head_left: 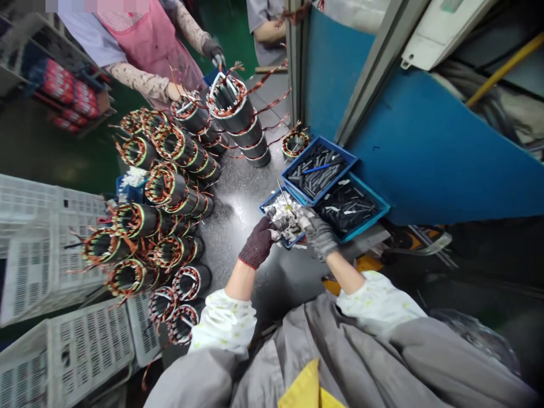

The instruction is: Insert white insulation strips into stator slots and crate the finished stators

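My left hand [260, 239], in a dark maroon glove, is at the left edge of a small blue tray [267, 203] filled with white pieces [280, 208]. Its fingertips are bent in among the pieces, and what they grip is too small to make out. My right hand [318, 231], in a grey striped glove, reaches over the tray's right side with its fingers curled on white pieces; what it holds is hidden. A thin rod with a yellow part [289, 208] lies on the pieces between the hands.
Blue trays of black strips [318, 170] [351, 209] adjoin the small tray. Stacked copper-wound cores [170, 187] crowd the metal table's [232, 226] left side. Across it, a person in a pink apron [148, 45] handles a tall stack [242, 124]. White crates [89, 340] stand at left.
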Tool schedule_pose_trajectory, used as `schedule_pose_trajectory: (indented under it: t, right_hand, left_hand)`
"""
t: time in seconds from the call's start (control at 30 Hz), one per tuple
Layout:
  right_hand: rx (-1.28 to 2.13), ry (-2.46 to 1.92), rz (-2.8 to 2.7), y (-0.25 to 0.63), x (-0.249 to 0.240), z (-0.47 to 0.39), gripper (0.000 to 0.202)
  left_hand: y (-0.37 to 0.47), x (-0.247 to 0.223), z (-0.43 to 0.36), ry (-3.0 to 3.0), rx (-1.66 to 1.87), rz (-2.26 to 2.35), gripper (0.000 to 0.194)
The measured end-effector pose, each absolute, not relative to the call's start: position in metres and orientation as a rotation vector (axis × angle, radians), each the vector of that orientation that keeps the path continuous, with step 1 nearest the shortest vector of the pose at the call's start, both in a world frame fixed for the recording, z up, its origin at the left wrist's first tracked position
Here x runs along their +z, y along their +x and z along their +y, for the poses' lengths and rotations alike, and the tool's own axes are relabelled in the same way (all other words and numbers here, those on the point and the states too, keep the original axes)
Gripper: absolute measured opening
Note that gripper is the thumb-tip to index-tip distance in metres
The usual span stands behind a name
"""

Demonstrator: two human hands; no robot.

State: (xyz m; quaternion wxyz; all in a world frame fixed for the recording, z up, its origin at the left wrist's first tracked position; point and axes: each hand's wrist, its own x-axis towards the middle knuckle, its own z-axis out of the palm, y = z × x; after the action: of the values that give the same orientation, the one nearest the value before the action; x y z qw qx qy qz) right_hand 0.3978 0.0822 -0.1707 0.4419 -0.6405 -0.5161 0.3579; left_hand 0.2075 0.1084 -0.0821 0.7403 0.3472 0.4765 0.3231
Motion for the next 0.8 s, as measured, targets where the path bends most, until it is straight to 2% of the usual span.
schedule_pose_trajectory:
  t: [0.1, 0.17, 0.2, 0.27, 0.4, 0.53, 0.7, 0.8]
  right_hand:
    - [0.996, -1.562, -1.416, 0.391, -0.173, 0.054, 0.052]
    - [1.126, -1.397, -1.582, 0.37, -0.177, 0.028, 0.045]
    - [1.169, -1.306, -1.662, 0.356, -0.182, 0.016, 0.038]
    - [1.21, -1.203, -1.855, 0.329, -0.2, -0.001, 0.034]
    - [1.092, -1.283, -2.157, 0.305, -0.259, -0.011, 0.041]
    - [0.934, -1.169, -2.213, 0.312, -0.301, -0.017, 0.044]
    - [0.894, -1.185, -2.22, 0.314, -0.298, -0.02, 0.044]
    - [0.91, -1.189, -2.252, 0.316, -0.286, -0.014, 0.044]
  left_hand:
    - [0.184, -0.087, 0.122, 1.089, 0.66, 1.305, 0.06]
    - [0.17, -0.091, 0.147, 1.365, 0.593, 1.506, 0.043]
    - [0.165, -0.091, 0.164, 1.479, 0.559, 1.586, 0.04]
    - [0.16, -0.088, 0.206, 1.651, 0.483, 1.714, 0.044]
    - [0.159, -0.071, 0.301, 1.821, 0.34, 2.045, 0.059]
    - [0.159, -0.066, 0.365, 1.805, 0.223, 2.185, 0.057]
    - [0.169, -0.089, 0.366, 1.725, 0.202, 2.115, 0.044]
    - [0.172, -0.097, 0.351, 1.693, 0.313, 2.057, 0.049]
